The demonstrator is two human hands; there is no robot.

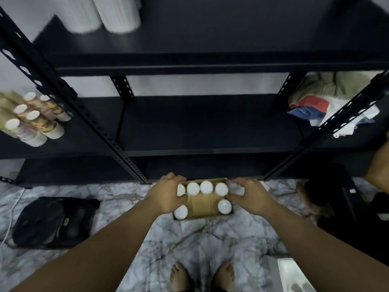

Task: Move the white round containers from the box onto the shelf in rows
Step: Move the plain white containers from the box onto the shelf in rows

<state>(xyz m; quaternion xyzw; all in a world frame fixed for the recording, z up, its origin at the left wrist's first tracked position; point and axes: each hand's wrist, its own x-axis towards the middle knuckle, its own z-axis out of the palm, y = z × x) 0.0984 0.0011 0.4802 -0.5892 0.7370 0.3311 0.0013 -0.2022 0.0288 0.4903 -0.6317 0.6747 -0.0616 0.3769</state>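
Note:
A brown cardboard box (203,204) sits on the marble floor in front of the black shelf unit (210,123). Several white round containers (206,187) stand in it: a row along the far side and two near the front corners. My left hand (168,193) curls around the far-left container (180,190) in the row. My right hand (247,196) reaches over the box's right end, its fingers curved around a blurred white container (235,188). The middle shelf board is bare where it faces me.
A black mesh bag (52,222) lies on the floor at left, and dark bags (341,207) at right. Patterned tubes (31,119) lie on the left shelf, folded cloths (328,100) on the right, white rolls (105,15) on top. My bare feet (202,277) stand below the box.

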